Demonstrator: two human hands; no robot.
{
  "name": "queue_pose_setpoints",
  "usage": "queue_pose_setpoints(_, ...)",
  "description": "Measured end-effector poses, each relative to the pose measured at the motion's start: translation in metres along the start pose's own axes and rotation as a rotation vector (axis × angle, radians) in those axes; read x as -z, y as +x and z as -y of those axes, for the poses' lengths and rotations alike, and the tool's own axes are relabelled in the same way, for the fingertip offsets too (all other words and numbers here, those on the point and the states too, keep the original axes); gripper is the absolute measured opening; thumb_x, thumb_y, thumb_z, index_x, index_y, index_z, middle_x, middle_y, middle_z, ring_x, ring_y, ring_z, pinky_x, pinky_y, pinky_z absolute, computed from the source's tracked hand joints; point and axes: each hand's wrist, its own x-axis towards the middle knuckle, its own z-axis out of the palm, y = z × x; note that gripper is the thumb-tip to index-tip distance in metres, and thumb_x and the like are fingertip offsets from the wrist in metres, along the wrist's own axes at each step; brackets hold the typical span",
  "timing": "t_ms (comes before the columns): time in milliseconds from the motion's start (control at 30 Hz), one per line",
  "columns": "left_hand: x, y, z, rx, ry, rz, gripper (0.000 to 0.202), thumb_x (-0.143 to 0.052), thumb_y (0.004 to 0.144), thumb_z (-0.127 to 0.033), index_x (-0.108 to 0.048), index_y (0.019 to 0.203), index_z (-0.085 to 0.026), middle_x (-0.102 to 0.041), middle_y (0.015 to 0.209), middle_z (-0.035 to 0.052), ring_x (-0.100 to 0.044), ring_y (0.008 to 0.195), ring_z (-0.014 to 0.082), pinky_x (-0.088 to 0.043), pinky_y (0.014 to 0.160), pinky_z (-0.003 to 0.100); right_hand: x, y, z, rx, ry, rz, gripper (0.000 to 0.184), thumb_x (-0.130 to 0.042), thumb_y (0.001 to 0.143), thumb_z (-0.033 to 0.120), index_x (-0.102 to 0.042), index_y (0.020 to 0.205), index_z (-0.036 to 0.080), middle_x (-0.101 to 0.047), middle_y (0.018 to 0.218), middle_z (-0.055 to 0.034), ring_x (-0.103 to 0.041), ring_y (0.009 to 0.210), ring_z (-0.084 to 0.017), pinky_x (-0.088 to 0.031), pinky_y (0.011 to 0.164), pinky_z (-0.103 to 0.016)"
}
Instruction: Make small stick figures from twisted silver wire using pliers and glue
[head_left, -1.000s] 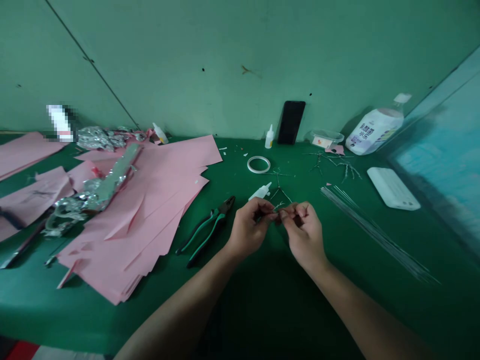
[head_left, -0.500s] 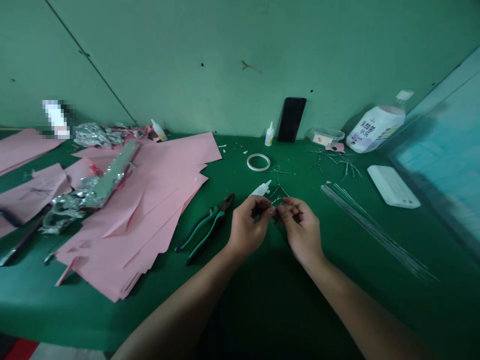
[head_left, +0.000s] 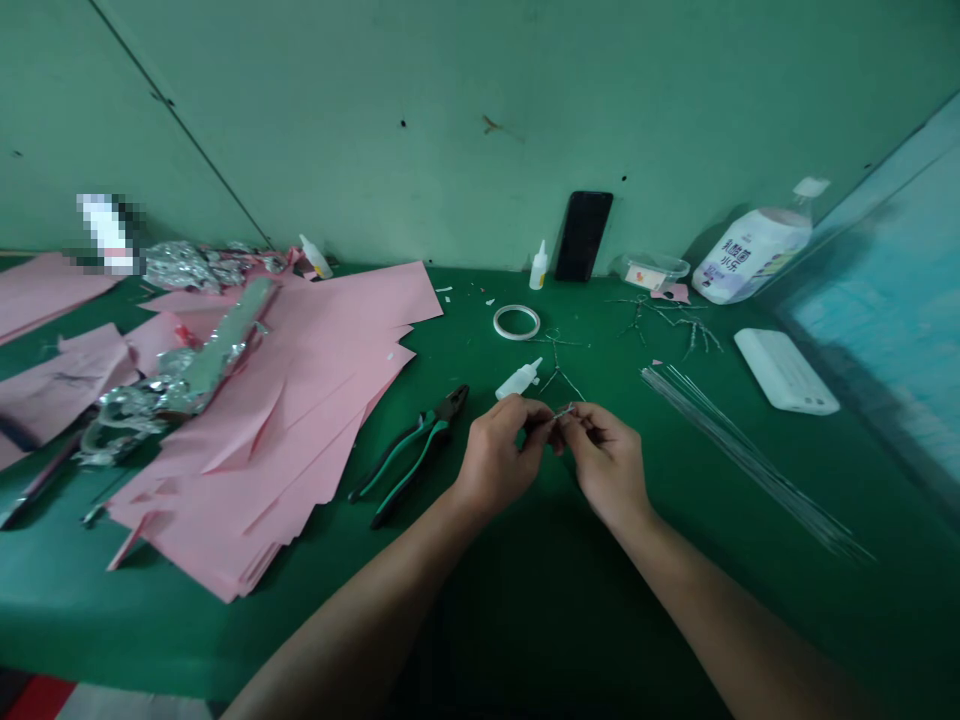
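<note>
My left hand and my right hand meet over the green table, fingertips pinched together on a small twisted piece of thin wire. Both hands are closed on it. Just beyond the fingers lie a small white glue bottle and a wire figure flat on the table. Green-handled pliers lie to the left of my left hand.
Pink paper sheets and crumpled foil cover the left side. A tape ring, a black phone against the wall, a white bottle, a white box and a bundle of straight wires lie to the right.
Both hands stay pinched on the wire, their fingers shifting slightly around it. The view has drifted a little.
</note>
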Motion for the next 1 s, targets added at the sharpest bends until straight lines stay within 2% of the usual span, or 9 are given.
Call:
queue_pose_setpoints(100,0.001,-0.001,0.002,-0.032,-0.004,0.058,0.015,-0.057,0.087,-0.015,-0.07,0.087,-0.021,-0.063,0.079,0.0055,-0.058,0.077,0.0175,-0.046,0.078,0.029,-0.002,-0.002,-0.005,-0.01,0.014,-0.054,0.013,-0.064,0.084,0.032,-0.065,0.078,0.02,-0.061,0.059,0.0021,-0.057,0.055,-0.012,-0.047,0.054,-0.026)
queue_pose_setpoints(233,0.003,-0.004,0.001,0.065,-0.129,0.171,0.014,-0.064,0.081,-0.014,-0.074,0.087,-0.022,-0.065,0.085,0.0085,-0.058,0.085,0.0208,-0.044,0.091,0.034,-0.005,-0.004,-0.011,-0.04,0.041,-0.089,0.015,-0.065,0.084,0.034,-0.065,0.078,0.02,-0.058,0.057,0.0025,-0.055,0.053,-0.013,-0.044,0.05,-0.025)
queue_pose_setpoints(367,0.003,-0.003,-0.006,0.109,-0.244,0.154,0.013,-0.067,0.078,-0.015,-0.073,0.087,-0.021,-0.065,0.097,0.0104,-0.059,0.095,0.0223,-0.043,0.096,0.036,-0.003,-0.001,-0.009,0.0,0.044,-0.086,0.013,-0.066,0.084,0.033,-0.066,0.081,0.021,-0.061,0.062,0.0018,-0.056,0.056,-0.013,-0.047,0.053,-0.026)
queue_pose_setpoints(433,0.002,0.0,-0.009,0.175,-0.366,0.083,0.013,-0.065,0.079,-0.019,-0.07,0.091,-0.019,-0.065,0.095,0.0088,-0.061,0.091,0.0209,-0.047,0.087,0.034,0.001,0.0,-0.005,0.034,0.002,-0.07,0.012,-0.065,0.085,0.033,-0.066,0.083,0.021,-0.062,0.063,0.0016,-0.057,0.057,-0.013,-0.047,0.053,-0.026)
queue_pose_setpoints(533,0.0,0.005,-0.008,0.41,-0.507,0.018,0.015,-0.063,0.083,-0.03,-0.063,0.087,-0.016,-0.06,0.074,0.0023,-0.058,0.066,0.0138,-0.047,0.064,0.026,0.005,-0.001,0.0,0.112,-0.114,-0.015,0.012,-0.062,0.088,0.032,-0.067,0.088,0.022,-0.063,0.066,0.0007,-0.058,0.058,-0.014,-0.048,0.053,-0.026)
queue_pose_setpoints(633,0.001,0.008,-0.004,0.668,-0.573,0.169,0.03,-0.063,0.082,-0.043,-0.059,0.074,-0.015,-0.053,0.06,-0.0011,-0.05,0.05,0.0096,-0.037,0.047,0.022,0.006,-0.002,0.002,0.188,-0.216,0.036,0.011,-0.059,0.089,0.031,-0.067,0.091,0.023,-0.066,0.075,-0.0014,-0.061,0.064,-0.015,-0.05,0.056,-0.027)
queue_pose_setpoints(700,0.003,0.008,-0.003,0.76,-0.668,0.272,0.034,-0.065,0.08,-0.048,-0.057,0.072,-0.015,-0.053,0.058,-0.0015,-0.05,0.046,0.0092,-0.034,0.043,0.021,0.007,-0.001,0.001,0.235,-0.257,0.028,0.01,-0.059,0.089,0.03,-0.066,0.09,0.023,-0.067,0.078,-0.0018,-0.061,0.065,-0.015,-0.051,0.057,-0.027)
queue_pose_setpoints(833,0.007,0.008,-0.003,0.788,-0.773,0.338,0.035,-0.072,0.074,-0.046,-0.057,0.07,-0.015,-0.054,0.057,-0.0015,-0.05,0.044,0.0082,-0.034,0.043,0.021,0.007,-0.001,-0.001,0.284,-0.294,0.014,0.009,-0.059,0.09,0.028,-0.066,0.09,0.022,-0.067,0.08,-0.0024,-0.062,0.067,-0.016,-0.051,0.059,-0.028)
queue_pose_setpoints(1000,0.004,0.005,-0.006,0.667,-0.706,0.243,0.041,-0.074,0.071,-0.05,-0.054,0.066,-0.015,-0.052,0.052,-0.0021,-0.047,0.044,0.0074,-0.034,0.047,0.021,0.005,-0.004,0.0,0.261,-0.287,0.004,0.01,-0.059,0.089,0.03,-0.066,0.089,0.023,-0.067,0.077,-0.002,-0.062,0.065,-0.016,-0.05,0.057,-0.027)
